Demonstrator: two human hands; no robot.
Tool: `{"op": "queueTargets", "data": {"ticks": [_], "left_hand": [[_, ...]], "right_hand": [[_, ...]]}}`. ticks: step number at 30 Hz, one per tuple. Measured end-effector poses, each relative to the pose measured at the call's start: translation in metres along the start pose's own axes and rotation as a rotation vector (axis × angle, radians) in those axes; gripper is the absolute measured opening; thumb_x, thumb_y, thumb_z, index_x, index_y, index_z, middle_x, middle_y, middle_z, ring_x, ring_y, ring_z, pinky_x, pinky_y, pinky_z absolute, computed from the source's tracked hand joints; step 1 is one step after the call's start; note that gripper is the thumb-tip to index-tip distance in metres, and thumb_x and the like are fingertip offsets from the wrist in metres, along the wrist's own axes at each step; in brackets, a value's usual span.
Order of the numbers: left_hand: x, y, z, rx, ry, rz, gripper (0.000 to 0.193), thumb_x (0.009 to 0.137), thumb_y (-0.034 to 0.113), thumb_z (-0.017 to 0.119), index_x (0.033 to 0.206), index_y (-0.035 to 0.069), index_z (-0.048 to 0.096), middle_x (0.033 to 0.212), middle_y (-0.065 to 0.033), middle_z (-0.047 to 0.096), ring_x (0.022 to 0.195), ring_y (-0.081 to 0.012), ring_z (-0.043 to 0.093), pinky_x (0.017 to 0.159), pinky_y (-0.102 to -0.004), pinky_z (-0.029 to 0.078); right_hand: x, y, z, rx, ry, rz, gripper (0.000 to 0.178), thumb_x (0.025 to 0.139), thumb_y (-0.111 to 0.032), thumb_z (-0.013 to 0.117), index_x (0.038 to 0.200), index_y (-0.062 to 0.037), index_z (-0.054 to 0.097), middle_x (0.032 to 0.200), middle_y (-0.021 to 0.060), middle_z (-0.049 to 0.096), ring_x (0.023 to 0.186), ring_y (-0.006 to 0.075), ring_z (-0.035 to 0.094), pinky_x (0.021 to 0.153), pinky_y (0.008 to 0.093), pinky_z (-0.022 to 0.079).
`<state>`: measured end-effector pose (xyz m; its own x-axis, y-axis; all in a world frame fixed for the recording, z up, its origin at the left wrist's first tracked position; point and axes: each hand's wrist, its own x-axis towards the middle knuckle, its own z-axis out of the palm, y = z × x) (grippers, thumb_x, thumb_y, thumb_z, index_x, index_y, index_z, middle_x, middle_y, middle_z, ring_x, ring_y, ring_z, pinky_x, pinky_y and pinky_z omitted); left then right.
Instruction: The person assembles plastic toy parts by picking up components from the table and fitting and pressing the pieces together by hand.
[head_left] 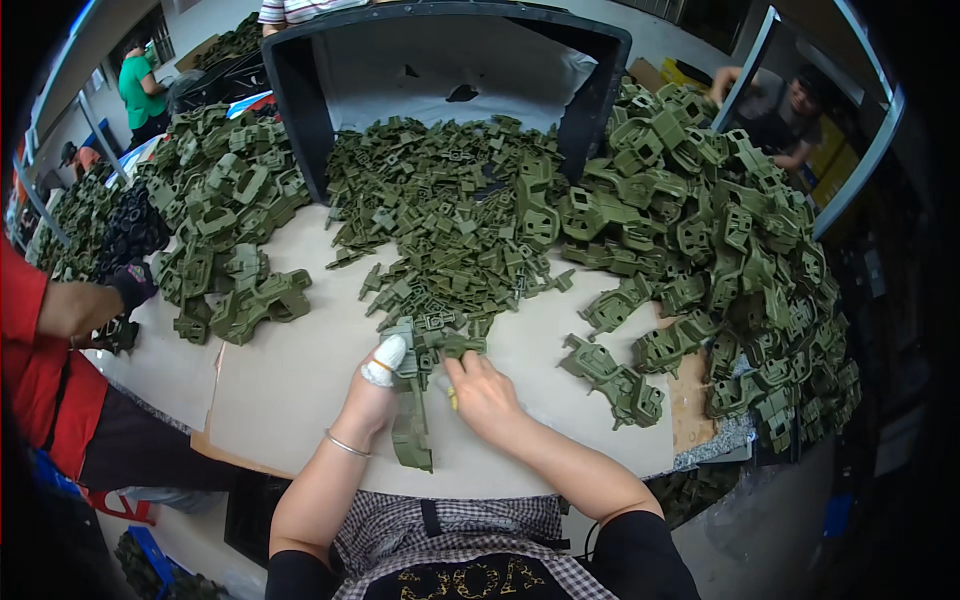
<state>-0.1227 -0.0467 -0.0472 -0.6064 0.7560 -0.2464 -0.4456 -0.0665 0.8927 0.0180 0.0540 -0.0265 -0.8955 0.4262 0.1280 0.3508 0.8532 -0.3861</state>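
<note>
Fronting the black bin [596, 110]: pale tabletop [280, 400], green heaps [735, 220] flanking. Before the bin, left hand [371, 388] grips long green part [411, 432]; right hand [486, 396], apart, touches small green piece [463, 344], grip unclear. Striped-shirted person [300, 11] behind.

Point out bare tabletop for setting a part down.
Free: tabletop between left hand and left pile of green parts; also between right hand and nearest loose green body. Crowded: small-part heap spilling from black bin, and right pile.

Left grip [370, 395] holding long green part [411, 435]; right grip [484, 398] touching small piece [462, 345], near heap [440, 220].
</note>
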Motion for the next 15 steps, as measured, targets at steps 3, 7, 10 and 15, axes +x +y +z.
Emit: {"op": "queueTargets", "data": {"ticks": [3, 7, 10, 15], "left_hand": [[-0.023, 0.019, 0.003, -0.088, 0.044, -0.047, 0.041, 0.09, 0.035, 0.048, 0.119, 0.005, 0.048, 0.112, -0.0071, 0.056, 0.098, -0.0192, 0.057, 0.084, -0.0332, 0.046], [-0.06, 0.034, -0.01, -0.075, 0.03, -0.008, 0.05, 0.09, 0.047, 0.039, 0.12, 0.007, 0.045, 0.109, -0.0127, 0.057, 0.093, -0.0241, 0.058, 0.078, -0.0365, 0.049], [-0.075, 0.03, 0.006, -0.258, -0.168, -0.17, 0.058, 0.086, 0.053, 0.041, 0.12, 0.005, 0.044, 0.107, -0.0139, 0.056, 0.096, -0.026, 0.055, 0.081, -0.0397, 0.046], [-0.105, 0.008, 0.017, -0.28, -0.211, -0.142, 0.055, 0.088, 0.047, 0.043, 0.123, 0.005, 0.041, 0.112, -0.0109, 0.054, 0.098, -0.0226, 0.055, 0.083, -0.039, 0.046]], "right_hand": [[-0.021, 0.024, -0.013, -0.008, 0.122, 0.018, 0.042, 0.072, -0.007, 0.054, 0.114, -0.0042, 0.05, 0.092, 0.0157, 0.051, 0.092, 0.032, 0.052, 0.073, 0.0388, 0.047], [-0.056, 0.038, -0.048, 0.081, 0.187, 0.037, 0.036, 0.071, 0.003, 0.053, 0.107, -0.0008, 0.055, 0.091, 0.0147, 0.051, 0.081, 0.0273, 0.055, 0.071, 0.0321, 0.048], [-0.074, 0.037, -0.047, 0.863, 0.175, 0.259, 0.029, 0.071, 0.005, 0.059, 0.1, -0.002, 0.059, 0.092, 0.0157, 0.053, 0.081, 0.0246, 0.057, 0.071, 0.0272, 0.047], [-0.07, -0.017, -0.05, 0.815, 0.094, 0.089, 0.026, 0.072, 0.001, 0.063, 0.098, -0.003, 0.06, 0.085, 0.0116, 0.057, 0.073, 0.0221, 0.06, 0.064, 0.0271, 0.048]]}}
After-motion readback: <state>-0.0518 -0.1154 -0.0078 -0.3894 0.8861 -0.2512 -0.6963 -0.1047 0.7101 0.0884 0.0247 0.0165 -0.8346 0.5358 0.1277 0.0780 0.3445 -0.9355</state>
